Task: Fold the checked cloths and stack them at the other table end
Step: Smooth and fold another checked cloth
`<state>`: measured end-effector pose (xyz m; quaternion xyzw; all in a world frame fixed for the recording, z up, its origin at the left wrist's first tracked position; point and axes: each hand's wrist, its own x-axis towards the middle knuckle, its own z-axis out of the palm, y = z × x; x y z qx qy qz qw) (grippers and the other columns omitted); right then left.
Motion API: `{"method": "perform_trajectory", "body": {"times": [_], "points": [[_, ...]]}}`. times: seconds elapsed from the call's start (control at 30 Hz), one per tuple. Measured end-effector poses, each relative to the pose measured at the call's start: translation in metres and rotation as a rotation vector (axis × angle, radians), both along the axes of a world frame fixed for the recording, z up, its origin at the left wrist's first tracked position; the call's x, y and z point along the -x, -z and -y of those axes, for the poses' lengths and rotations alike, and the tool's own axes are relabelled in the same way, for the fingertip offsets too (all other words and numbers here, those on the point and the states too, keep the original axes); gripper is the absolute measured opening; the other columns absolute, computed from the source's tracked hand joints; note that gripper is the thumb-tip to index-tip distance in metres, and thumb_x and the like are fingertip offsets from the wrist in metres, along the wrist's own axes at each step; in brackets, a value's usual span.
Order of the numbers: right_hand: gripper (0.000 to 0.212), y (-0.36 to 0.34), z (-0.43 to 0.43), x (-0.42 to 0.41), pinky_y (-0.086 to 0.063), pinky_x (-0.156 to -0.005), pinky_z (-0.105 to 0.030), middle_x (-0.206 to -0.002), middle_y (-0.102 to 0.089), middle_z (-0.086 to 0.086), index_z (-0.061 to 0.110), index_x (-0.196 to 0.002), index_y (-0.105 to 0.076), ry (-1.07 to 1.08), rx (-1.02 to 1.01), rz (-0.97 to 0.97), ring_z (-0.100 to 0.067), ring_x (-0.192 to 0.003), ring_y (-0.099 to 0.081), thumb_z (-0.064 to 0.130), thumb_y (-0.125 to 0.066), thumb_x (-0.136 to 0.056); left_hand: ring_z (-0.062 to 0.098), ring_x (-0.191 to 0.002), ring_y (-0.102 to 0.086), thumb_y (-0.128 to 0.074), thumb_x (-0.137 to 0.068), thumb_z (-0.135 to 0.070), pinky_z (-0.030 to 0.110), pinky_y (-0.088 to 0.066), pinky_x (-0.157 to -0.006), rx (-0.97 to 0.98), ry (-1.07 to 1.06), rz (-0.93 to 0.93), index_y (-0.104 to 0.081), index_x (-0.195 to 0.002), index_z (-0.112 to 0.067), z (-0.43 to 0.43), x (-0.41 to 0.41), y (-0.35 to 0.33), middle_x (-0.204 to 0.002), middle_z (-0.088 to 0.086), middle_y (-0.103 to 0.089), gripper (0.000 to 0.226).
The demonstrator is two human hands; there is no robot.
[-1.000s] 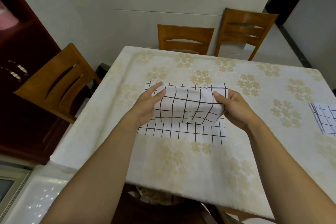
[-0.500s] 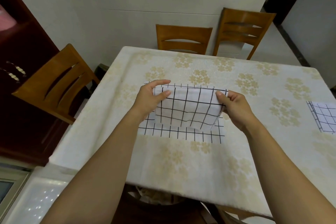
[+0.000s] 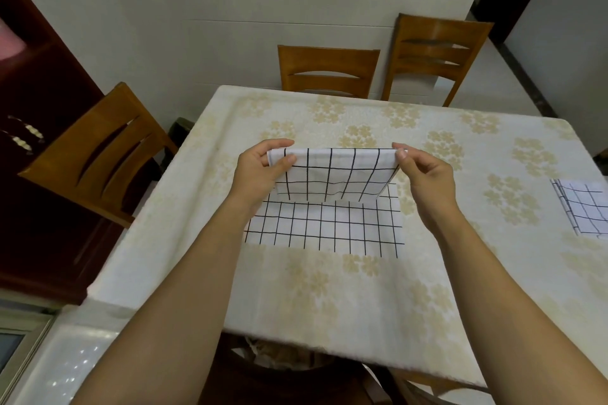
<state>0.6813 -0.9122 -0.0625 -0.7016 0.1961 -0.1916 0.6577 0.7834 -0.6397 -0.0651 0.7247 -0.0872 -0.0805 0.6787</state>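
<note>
**A:** Where's the checked cloth right now?

**B:** I'm holding the checked cloth (image 3: 332, 174) up over the middle of the surface (image 3: 329, 289). My left hand (image 3: 260, 171) pinches its upper left corner, with the thumb on the side facing me and the fingers behind. My right hand (image 3: 427, 177) pinches the upper right corner between thumb and forefinger, and my other fingers are loosely curled below.

**A:** Is it hanging free?

**B:** The top edge is pulled straight between my two hands, and the panel hangs down from it. Its lower edge comes down to a flat checked layer (image 3: 322, 230) spread on the surface right beneath it. A strip of that layer shows past the panel's right side. I can't tell whether the raised panel and the flat layer are one piece folded over or two separate cloths.

**A:** Any other cloths around?

**B:** A second checked cloth (image 3: 582, 210) lies flat on the surface far off to my right, well apart from my hands. The edge of the view cuts it off.

**A:** And around the surface?

**B:** It's covered in a pale sheet with a flower print. One wooden chair (image 3: 329, 72) stands at the far end, another chair (image 3: 434, 52) is to the right of it, and a third chair (image 3: 98, 154) is on my left side.
</note>
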Motion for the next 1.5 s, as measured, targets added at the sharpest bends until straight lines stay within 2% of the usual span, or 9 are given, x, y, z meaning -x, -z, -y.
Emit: {"method": "perform_trajectory", "body": {"times": [0.37,0.47,0.53,0.63,0.8,1.0,1.2,1.37,1.5], "points": [[0.018,-0.007,-0.004,-0.002,-0.054,-0.077,-0.028,-0.056,-0.063,0.013,0.007,-0.084,-0.065,0.11,-0.027,0.077,-0.004,-0.059,-0.058,0.023,-0.073,-0.09,0.012,-0.082,-0.054,-0.081,-0.083,-0.021,0.009,-0.045,-0.077,-0.271,-0.117,0.225,-0.073,-0.085,-0.026,0.003,-0.002,-0.002,-0.102,0.004,-0.057,0.01],[0.02,-0.011,-0.006,0.0,-0.056,-0.075,-0.029,-0.069,-0.07,0.003,0.013,-0.103,-0.062,0.078,-0.094,0.052,-0.007,-0.064,-0.065,0.024,-0.073,-0.09,0.013,-0.101,-0.059,-0.074,-0.09,-0.023,0.02,-0.046,-0.089,-0.239,-0.054,0.189,-0.071,-0.093,-0.014,0.003,-0.001,-0.003,-0.114,0.002,-0.06,0.009],[0.027,-0.011,-0.007,0.003,-0.058,-0.079,-0.025,-0.075,-0.072,0.001,0.016,-0.117,-0.065,-0.068,-0.074,-0.036,-0.007,-0.072,-0.07,0.02,-0.072,-0.091,0.013,-0.086,-0.059,-0.068,-0.095,-0.024,0.026,-0.048,-0.078,-0.196,-0.036,0.133,-0.067,-0.096,-0.008,0.004,0.002,-0.007,-0.099,0.002,-0.065,0.016],[0.018,-0.006,-0.01,0.006,-0.053,-0.085,-0.024,-0.063,-0.068,0.007,0.011,-0.102,-0.075,-0.222,0.014,-0.077,-0.007,-0.068,-0.064,0.013,-0.078,-0.084,0.014,-0.072,-0.055,-0.067,-0.096,-0.024,0.03,-0.047,-0.067,-0.174,-0.074,0.152,-0.062,-0.092,-0.004,0.005,0.004,-0.011,-0.08,0.004,-0.06,0.021],[0.009,-0.007,-0.009,0.007,-0.049,-0.077,-0.018,-0.08,-0.069,-0.024,0.013,-0.091,-0.077,-0.246,0.162,-0.122,-0.012,-0.072,-0.063,0.021,-0.076,-0.086,0.011,-0.072,-0.055,-0.069,-0.094,-0.023,0.031,-0.048,-0.068,-0.18,-0.081,0.219,-0.062,-0.083,-0.018,0.002,0.004,-0.013,-0.076,-0.008,-0.06,0.014],[0.058,-0.021,-0.035,-0.008,-0.04,-0.094,-0.02,-0.121,-0.062,0.021,0.03,-0.122,-0.067,-0.582,0.626,-0.291,0.003,-0.112,-0.054,0.048,-0.085,-0.07,0.002,-0.077,-0.06,-0.074,-0.089,-0.02,0.021,-0.049,-0.071,-0.28,0.105,0.3,-0.066,-0.082,-0.027,0.023,0.007,-0.027,-0.081,-0.013,-0.067,0.013],[0.016,-0.011,-0.047,-0.016,-0.057,-0.07,-0.041,-0.078,-0.074,0.002,0.018,-0.081,-0.074,-0.579,0.609,-0.316,-0.018,-0.074,-0.07,0.033,-0.078,-0.084,0.005,-0.102,-0.059,-0.075,-0.088,-0.031,0.019,-0.046,-0.082,-0.323,0.047,0.327,-0.066,-0.107,-0.029,0.023,0.004,-0.036,-0.11,-0.013,-0.068,0.021],[0.012,-0.009,-0.04,-0.005,-0.063,-0.076,-0.039,-0.087,-0.079,0.0,0.012,-0.094,-0.077,-0.458,0.243,-0.239,-0.016,-0.079,-0.076,0.022,-0.076,-0.087,0.021,-0.137,-0.043,-0.069,-0.084,-0.059,0.035,-0.037,-0.105,-0.23,-0.136,-0.106,-0.03,-0.15,-0.032,0.007,0.01,-0.017,-0.152,0.0,-0.044,0.081],[0.017,-0.009,-0.039,-0.003,-0.062,-0.079,-0.039,-0.09,-0.078,-0.007,0.004,-0.095,-0.075,-0.342,0.073,-0.163,-0.023,-0.085,-0.076,0.02,-0.075,-0.088,0.018,-0.097,-0.069,-0.059,-0.066,-0.084,0.048,-0.037,-0.114,-0.31,0.135,-0.509,-0.019,-0.157,-0.031,0.0,0.024,0.007,-0.138,0.006,-0.06,0.113]]}}
